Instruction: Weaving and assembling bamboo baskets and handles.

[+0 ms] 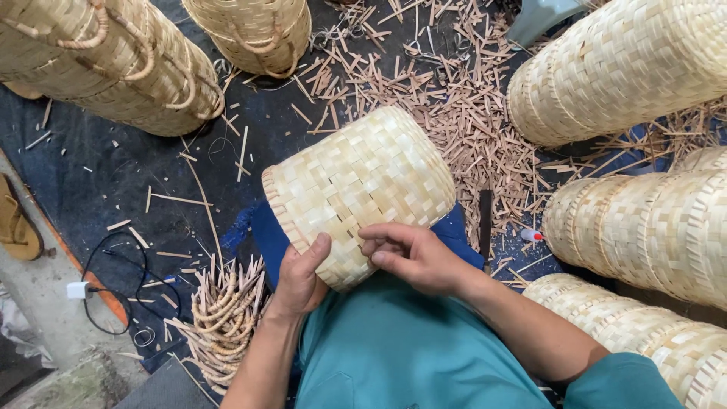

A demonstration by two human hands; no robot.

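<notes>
Woven basket (363, 182) is held on lap: left hand (301, 274) gripped at rim, right hand (413, 256) pressed on weave.

Left hand (301, 274) is cupped with thumb raised, right hand (413, 256) curled, fingers bent inward, forearms converging.

Woven basket (360, 189) on lap, both hands at near rim; handle bundle (223, 318) left; stacked baskets (644, 227) right; offcuts (462, 113) behind.

Matt woven-bamboo basket (360, 189), dark cloth mat (113, 174)
</notes>
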